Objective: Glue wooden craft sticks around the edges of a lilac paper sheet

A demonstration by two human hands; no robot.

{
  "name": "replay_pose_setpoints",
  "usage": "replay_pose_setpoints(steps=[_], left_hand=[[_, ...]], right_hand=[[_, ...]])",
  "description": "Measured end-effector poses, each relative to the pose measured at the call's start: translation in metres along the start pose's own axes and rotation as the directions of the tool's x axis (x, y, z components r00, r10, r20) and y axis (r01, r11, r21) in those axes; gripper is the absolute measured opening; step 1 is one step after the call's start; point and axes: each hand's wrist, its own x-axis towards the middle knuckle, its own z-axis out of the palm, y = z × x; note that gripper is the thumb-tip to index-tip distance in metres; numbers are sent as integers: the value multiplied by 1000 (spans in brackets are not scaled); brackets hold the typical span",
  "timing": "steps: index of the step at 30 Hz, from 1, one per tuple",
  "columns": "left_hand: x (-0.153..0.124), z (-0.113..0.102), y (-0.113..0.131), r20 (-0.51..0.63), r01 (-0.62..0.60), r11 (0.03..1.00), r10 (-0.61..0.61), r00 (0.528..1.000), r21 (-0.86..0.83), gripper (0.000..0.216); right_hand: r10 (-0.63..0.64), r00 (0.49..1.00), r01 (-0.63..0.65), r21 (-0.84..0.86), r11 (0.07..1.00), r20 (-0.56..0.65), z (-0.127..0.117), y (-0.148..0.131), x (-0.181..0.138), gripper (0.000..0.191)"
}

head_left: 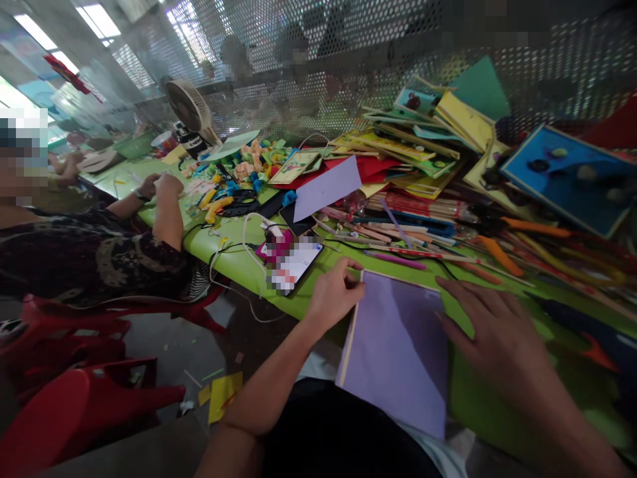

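A flat purple board with pale strips along its top and left edges lies partly over the green table's front edge, close to my body. The thumb and fingers of my left hand pinch its top left corner. My right hand is over the board's right side, fingers apart and holding nothing; whether the fingertips touch the board I cannot tell. A phone with a lit screen lies left of my left hand. Just beyond the board is a purple stick.
Paper boards are piled at the back, beside a blue board. Orange-handled tools lie right. Left are colourful small pieces, scissors, a fan, a white cable, red stools and a seated co-worker.
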Motion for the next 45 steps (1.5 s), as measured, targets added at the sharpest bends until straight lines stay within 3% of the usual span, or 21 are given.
replay_pose_setpoints(steps=[5,10,15,18,22,25,29,32,35,39,45], left_hand=[[1,-1,-2,-100,7,956,-38,994,-292,31],[-7,-2,-11,-255,26,926,-131,958,-377,27],[-22,2,-27,-304,20,891,-177,936,-454,29],[-33,1,-29,-257,32,906,-154,954,-422,31],[-50,-9,-24,17,104,905,-107,994,-412,30],[-61,-21,-18,168,126,957,-83,982,-261,20],[-60,-31,-10,94,-95,992,88,992,78,14],[-48,-30,-11,20,-334,898,342,939,285,14],[-35,-22,-20,17,-443,776,488,873,449,24],[-27,-12,-33,48,-468,712,523,851,523,33],[-28,-9,-39,96,-477,721,502,860,502,35]], right_hand=[[-1,1000,1,10,1000,-5,-1,0,2,51],[-12,1000,12,35,999,-15,-2,2,1,48],[-75,995,82,109,991,-69,-2,-1,2,46],[-130,991,135,211,968,-38,-2,-5,2,44],[-165,985,147,263,954,45,3,-8,-1,42],[-188,975,147,291,945,116,10,-6,-5,43],[-206,960,146,293,945,187,15,-4,-8,43],[-209,958,148,284,947,196,14,-4,-8,42],[-220,956,156,301,941,193,11,-6,-7,43],[-210,959,142,318,937,189,7,-7,-4,44],[-96,990,70,233,970,102,4,2,6,43]])
